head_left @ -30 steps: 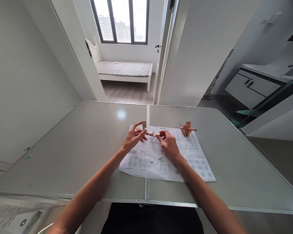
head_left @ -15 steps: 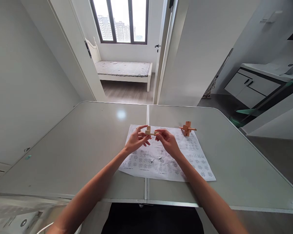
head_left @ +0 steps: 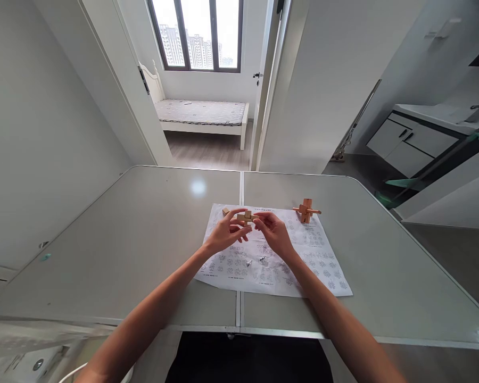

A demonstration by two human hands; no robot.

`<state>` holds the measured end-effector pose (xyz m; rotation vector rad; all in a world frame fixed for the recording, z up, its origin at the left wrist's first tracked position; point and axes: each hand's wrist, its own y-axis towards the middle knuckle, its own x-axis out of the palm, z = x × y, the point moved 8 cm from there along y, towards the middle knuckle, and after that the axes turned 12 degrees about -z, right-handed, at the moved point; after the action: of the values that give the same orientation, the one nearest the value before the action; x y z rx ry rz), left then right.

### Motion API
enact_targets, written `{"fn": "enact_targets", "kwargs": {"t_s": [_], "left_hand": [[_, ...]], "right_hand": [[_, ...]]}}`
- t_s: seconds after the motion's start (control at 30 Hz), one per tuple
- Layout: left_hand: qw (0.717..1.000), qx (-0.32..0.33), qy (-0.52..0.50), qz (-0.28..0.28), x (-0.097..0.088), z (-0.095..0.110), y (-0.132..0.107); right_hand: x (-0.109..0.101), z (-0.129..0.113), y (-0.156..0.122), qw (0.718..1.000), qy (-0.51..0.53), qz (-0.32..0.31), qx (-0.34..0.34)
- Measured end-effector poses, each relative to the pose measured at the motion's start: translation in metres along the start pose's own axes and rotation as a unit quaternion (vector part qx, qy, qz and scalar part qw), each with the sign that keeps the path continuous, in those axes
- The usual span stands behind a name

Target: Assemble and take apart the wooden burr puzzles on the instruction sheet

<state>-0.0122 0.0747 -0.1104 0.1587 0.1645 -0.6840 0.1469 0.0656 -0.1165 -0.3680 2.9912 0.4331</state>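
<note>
Between my two hands is a small light-wood block piece (head_left: 247,216), made of crossed notched blocks like a wooden burr puzzle. My left hand (head_left: 223,234) pinches its left side with thumb and fingers. On its right end, the thumb and fingertips of my right hand (head_left: 273,230) are closed. A loose light-wood block (head_left: 225,211) lies just behind my left hand, partly covered by it. Beneath both hands a printed instruction sheet (head_left: 239,255) with rows of small diagrams is spread out. An assembled reddish-wood cross puzzle (head_left: 306,210) stands at the sheet's far right corner.
Two small silvery bits (head_left: 255,261) lie on the sheet, too small to name. The grey table (head_left: 123,239) has a seam down its middle. Beyond its far edge are a doorway and a bed (head_left: 201,113). A sink cabinet (head_left: 415,138) stands at right.
My left hand has brought its wooden block slightly right, against the piece in my right hand, so the blocks now sit crossed together. The loose block behind my left hand has come into view.
</note>
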Motion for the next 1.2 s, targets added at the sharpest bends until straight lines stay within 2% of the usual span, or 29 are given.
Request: {"fn": "enact_targets", "kwargs": {"t_s": [0.13, 0.47, 0.77, 1.03, 1.2], "left_hand": [[1.0, 0.008, -0.008, -0.006, 0.003, 0.0, 0.001], [0.999, 0.04, -0.009, 0.035, -0.003, 0.005, 0.001], [0.995, 0.037, 0.046, 0.081, -0.009, 0.009, -0.004], [0.991, 0.043, 0.088, 0.095, -0.008, 0.016, -0.008], [0.989, 0.059, 0.097, 0.098, -0.009, 0.019, -0.009]], "right_hand": [[-0.002, 0.001, 0.0, 1.0, 0.001, 0.002, -0.002], [0.002, 0.001, 0.0, 1.0, 0.007, -0.019, -0.004], [0.009, -0.006, -0.001, 0.999, 0.024, -0.041, -0.02], [0.009, 0.003, -0.001, 0.998, 0.052, -0.046, -0.004], [0.01, 0.0, -0.001, 0.996, 0.066, -0.053, 0.006]]}}
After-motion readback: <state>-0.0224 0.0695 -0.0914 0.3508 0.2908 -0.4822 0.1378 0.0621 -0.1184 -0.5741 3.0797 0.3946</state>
